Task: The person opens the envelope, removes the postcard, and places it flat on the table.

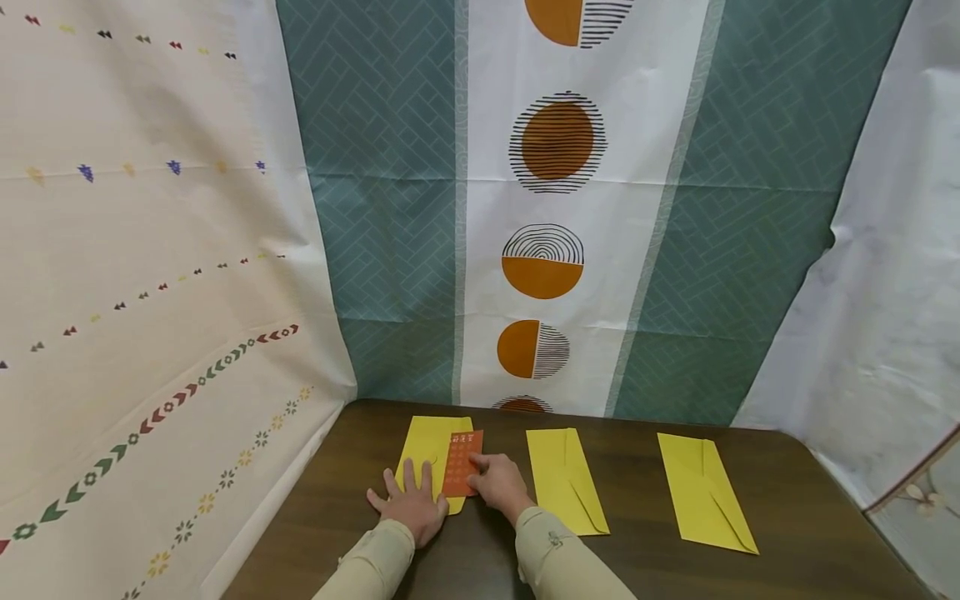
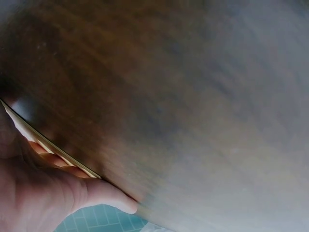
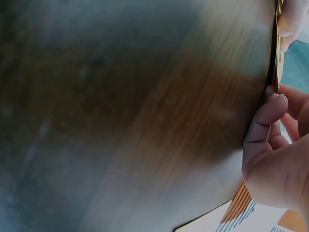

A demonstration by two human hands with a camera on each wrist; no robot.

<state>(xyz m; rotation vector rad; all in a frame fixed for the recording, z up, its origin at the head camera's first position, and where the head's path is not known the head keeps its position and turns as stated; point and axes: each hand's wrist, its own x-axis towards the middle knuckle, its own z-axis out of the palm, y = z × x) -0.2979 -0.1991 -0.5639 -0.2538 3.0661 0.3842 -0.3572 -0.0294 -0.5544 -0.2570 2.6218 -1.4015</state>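
A yellow envelope (image 1: pixel 418 439) lies on the table at the left, and a red card (image 1: pixel 459 465) printed with pale characters overlaps its right side. My left hand (image 1: pixel 412 505) rests on the lower part of this envelope with its fingers spread. In the left wrist view the left hand (image 2: pixel 43 198) shows its thumb stretched along the tabletop. The right hand (image 1: pixel 501 483) pinches the right edge of the red card between thumb and fingers. Seen from the right wrist, the right hand (image 3: pixel 275 145) has curled fingers at the thin paper edge. The card's underside is hidden.
Two more yellow envelopes lie to the right, a middle envelope (image 1: pixel 562 475) close to the right forearm and a far-right envelope (image 1: pixel 705 492). The dark wooden table (image 1: pixel 637 500) ends at a patterned cloth (image 1: pixel 397 250) hanging behind it.
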